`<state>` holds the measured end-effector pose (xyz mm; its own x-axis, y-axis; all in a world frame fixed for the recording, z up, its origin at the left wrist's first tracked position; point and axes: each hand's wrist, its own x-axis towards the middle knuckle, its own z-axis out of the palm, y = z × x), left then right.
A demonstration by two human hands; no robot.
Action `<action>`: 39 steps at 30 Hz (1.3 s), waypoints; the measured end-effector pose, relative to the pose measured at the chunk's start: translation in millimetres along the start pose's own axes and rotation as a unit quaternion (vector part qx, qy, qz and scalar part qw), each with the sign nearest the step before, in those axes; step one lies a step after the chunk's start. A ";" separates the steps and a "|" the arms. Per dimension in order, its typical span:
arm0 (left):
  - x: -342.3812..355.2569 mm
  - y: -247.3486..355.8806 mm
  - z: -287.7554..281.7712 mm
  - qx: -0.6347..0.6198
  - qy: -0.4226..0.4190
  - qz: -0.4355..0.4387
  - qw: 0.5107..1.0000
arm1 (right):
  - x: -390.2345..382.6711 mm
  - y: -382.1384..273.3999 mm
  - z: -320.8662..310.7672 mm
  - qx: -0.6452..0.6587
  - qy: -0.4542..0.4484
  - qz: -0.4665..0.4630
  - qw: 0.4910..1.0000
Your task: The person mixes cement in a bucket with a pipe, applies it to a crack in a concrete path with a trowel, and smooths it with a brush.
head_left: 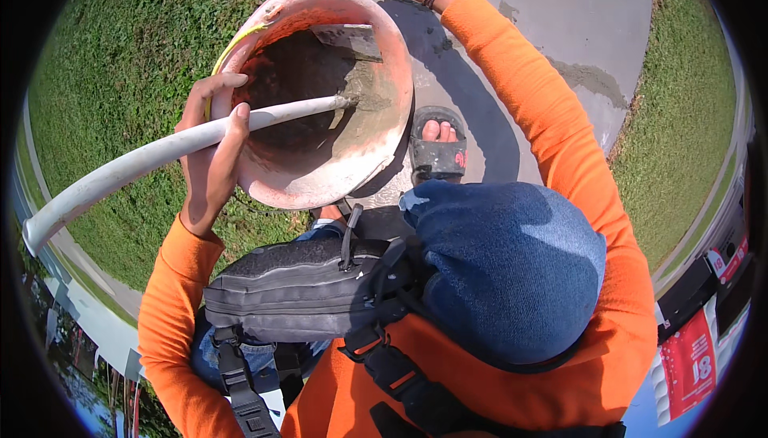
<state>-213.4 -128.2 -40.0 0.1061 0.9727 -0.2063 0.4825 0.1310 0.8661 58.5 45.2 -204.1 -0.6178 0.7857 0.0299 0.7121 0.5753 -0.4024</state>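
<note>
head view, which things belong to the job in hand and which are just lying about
In the work:
long grey-white tube, in left hand
round orange-and-white bucket
wet grey mix inside it

Apparently just around:
black zipped fabric bag
rectangular red banner

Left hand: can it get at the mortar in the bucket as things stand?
Probably not directly: the left hand holds the pale pipe. The bucket's mouth lies open, though, and the pipe's far end appears to touch the mortar.
</note>
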 end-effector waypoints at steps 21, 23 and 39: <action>-0.2 1.0 2.9 -0.011 0.012 0.003 1.000 | -25.1 14.8 -2.6 0.106 0.045 0.084 0.990; -1.0 -1.2 0.2 0.011 0.007 -0.002 1.000 | -27.4 15.7 -1.9 0.121 0.047 0.090 0.987; -2.4 -3.0 -1.5 0.031 0.002 -0.017 0.999 | -36.9 13.3 11.3 0.203 0.067 0.127 0.969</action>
<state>-216.4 -130.7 -41.5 0.0853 0.9686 -0.2335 0.5393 0.1522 0.8282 87.0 21.3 -220.9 -0.3712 0.9285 -0.0100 0.6298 0.2438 -0.7376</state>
